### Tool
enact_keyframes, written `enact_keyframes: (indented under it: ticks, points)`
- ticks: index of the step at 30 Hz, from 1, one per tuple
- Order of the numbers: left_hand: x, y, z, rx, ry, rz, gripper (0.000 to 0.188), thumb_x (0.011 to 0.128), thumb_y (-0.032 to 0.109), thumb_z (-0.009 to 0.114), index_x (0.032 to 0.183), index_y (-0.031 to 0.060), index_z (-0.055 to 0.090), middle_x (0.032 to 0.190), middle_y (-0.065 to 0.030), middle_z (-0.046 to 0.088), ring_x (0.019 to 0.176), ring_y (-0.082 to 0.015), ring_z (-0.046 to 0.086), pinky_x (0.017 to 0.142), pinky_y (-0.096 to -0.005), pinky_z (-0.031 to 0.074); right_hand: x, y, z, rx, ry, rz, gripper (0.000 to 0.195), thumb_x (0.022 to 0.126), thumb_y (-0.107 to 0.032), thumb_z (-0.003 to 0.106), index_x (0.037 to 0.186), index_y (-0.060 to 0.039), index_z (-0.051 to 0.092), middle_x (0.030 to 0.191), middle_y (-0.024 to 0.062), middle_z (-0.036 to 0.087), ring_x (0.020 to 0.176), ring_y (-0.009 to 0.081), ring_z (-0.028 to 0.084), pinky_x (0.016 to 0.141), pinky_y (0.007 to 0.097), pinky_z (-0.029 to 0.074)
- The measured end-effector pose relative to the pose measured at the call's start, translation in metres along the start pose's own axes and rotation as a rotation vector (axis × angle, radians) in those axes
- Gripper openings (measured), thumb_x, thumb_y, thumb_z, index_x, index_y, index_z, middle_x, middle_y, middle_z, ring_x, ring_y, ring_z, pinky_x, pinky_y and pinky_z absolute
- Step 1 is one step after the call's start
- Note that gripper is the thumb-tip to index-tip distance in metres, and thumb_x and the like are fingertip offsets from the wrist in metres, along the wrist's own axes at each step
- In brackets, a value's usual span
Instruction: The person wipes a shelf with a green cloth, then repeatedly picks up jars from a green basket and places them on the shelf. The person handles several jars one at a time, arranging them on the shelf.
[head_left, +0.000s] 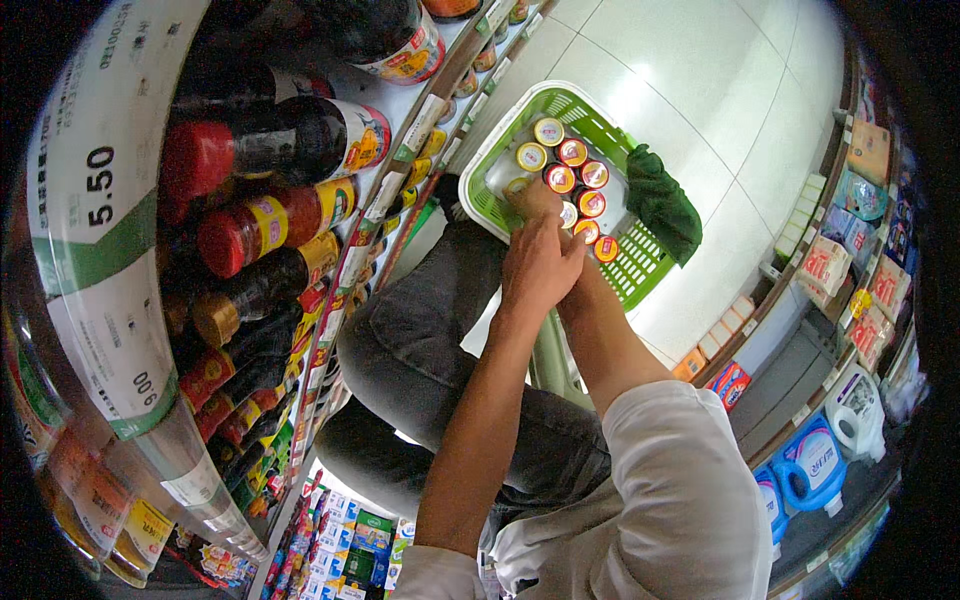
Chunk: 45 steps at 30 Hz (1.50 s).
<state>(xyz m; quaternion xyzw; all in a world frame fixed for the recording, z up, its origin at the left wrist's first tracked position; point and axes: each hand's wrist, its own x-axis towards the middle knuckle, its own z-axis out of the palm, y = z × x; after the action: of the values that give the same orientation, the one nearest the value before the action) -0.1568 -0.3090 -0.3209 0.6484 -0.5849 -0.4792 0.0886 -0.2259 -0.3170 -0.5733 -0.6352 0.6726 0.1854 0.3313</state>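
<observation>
A green plastic shopping basket (646, 279) with a white rim sits on the floor ahead of my knees. Several lidded jars stand in it, among them a gold-lidded jar (550, 131) and a red-lidded jar (572, 152). My forearms cross over the near side. My right hand (537, 199) is deeper in the basket, its blurred fingers beside another gold-lidded jar (519, 184). Overlapping the right wrist, my left hand (536, 259) has a fingertip beside an orange-lidded jar (586, 231). The overlap and blur hide whether either hand grips anything.
A dark green cloth-like item (664, 202) drapes over the basket's right rim. Shelves of dark sauce bottles (300, 139) stand close on the left, edged by a price strip (112, 217). Detergent bottles (810, 461) line the right shelf. Pale tiles (697, 90) cover the floor.
</observation>
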Motion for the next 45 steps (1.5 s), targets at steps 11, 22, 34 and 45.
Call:
enact_keyframes:
  ticks: [11,22,34,45]
  points:
    - [0.01,-0.011,0.013,-0.042,0.014,0.052,0.043,0.09,0.03,0.071,0.115,-0.0035,0.063,0.118,-0.0289,0.066,0.11,-0.0469,0.062,0.099,-0.0506,0.048,-0.014,0.01,-0.006,0.044,-0.057,0.055,0.065,0.088,-0.058,0.063,0.112,0.0013,0.07,0.102,0.0269,0.073,0.093,0.0405,0.074,0.081,0.0499,0.058]
    - [-0.006,-0.004,-0.012,-0.425,-0.076,-0.041,0.083,0.076,0.044,0.085,0.135,-0.0038,0.054,0.126,-0.0297,0.063,0.119,-0.045,0.061,0.104,-0.0455,0.048,-0.131,0.104,-0.127,1.312,-0.459,0.052,0.059,0.094,-0.061,0.046,0.089,-0.0058,0.065,0.068,0.0066,0.062,0.053,0.0157,0.053,0.047,0.0292,0.04]
    - [-0.075,0.007,-0.039,-0.85,-0.062,-0.088,0.052,0.084,0.035,0.082,0.121,0.0017,0.065,0.105,-0.0071,0.073,0.09,-0.0165,0.071,0.071,-0.0342,0.057,-0.185,0.126,-0.077,0.537,-0.061,-0.164,0.078,0.086,-0.069,0.063,0.125,-0.0022,0.063,0.105,0.0157,0.069,0.095,0.0275,0.07,0.081,0.0414,0.058]
    - [-0.168,0.02,-0.036,-1.742,-0.24,0.069,0.071,0.092,0.059,0.054,0.133,0.0016,0.055,0.104,-0.0168,0.068,0.083,-0.0284,0.069,0.054,-0.0339,0.049,-0.204,0.189,0.055,-0.398,0.043,-0.269,0.024,0.088,-0.026,0.061,0.093,-0.0097,0.078,0.095,0.0142,0.077,0.097,0.0299,0.073,0.115,0.0551,0.034]
